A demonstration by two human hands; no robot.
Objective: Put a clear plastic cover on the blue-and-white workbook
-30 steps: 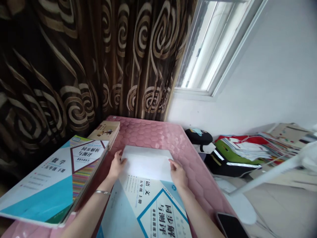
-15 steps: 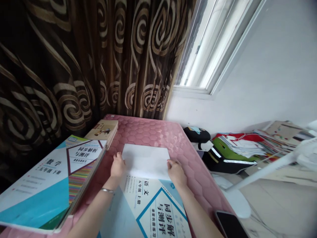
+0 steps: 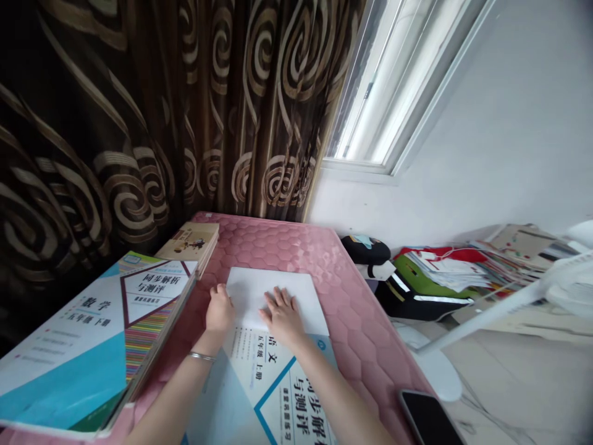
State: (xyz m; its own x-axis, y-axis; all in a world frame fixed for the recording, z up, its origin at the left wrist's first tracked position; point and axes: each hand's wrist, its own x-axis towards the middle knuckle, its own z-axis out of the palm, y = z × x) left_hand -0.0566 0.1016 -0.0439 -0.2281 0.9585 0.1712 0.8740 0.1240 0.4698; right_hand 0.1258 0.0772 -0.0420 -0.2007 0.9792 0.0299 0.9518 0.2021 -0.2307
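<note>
A blank white sheet of paper (image 3: 250,293) lies at the far end of a blue and white workbook (image 3: 241,371), covering part of its cover. My left hand (image 3: 220,312), with a silver bracelet at the wrist, is curled at the sheet's left edge and seems to pinch it; the fingertips are partly hidden. My right hand (image 3: 283,316) rests flat on the middle of the sheet, fingers spread. Both forearms pass over the workbook and hide some of its printing.
A pink quilted table cover (image 3: 352,346) lies underneath. On the left are a stack of workbooks (image 3: 92,346) and brown notebooks (image 3: 188,242). A phone (image 3: 428,417) lies at the right edge. Beyond are a white fan (image 3: 486,315), a black and green bag (image 3: 412,296) and piled papers (image 3: 449,272).
My right hand has let go of the sheet's right edge and moved left onto its middle, fingers now spread flat. My left hand stays at the left edge.
</note>
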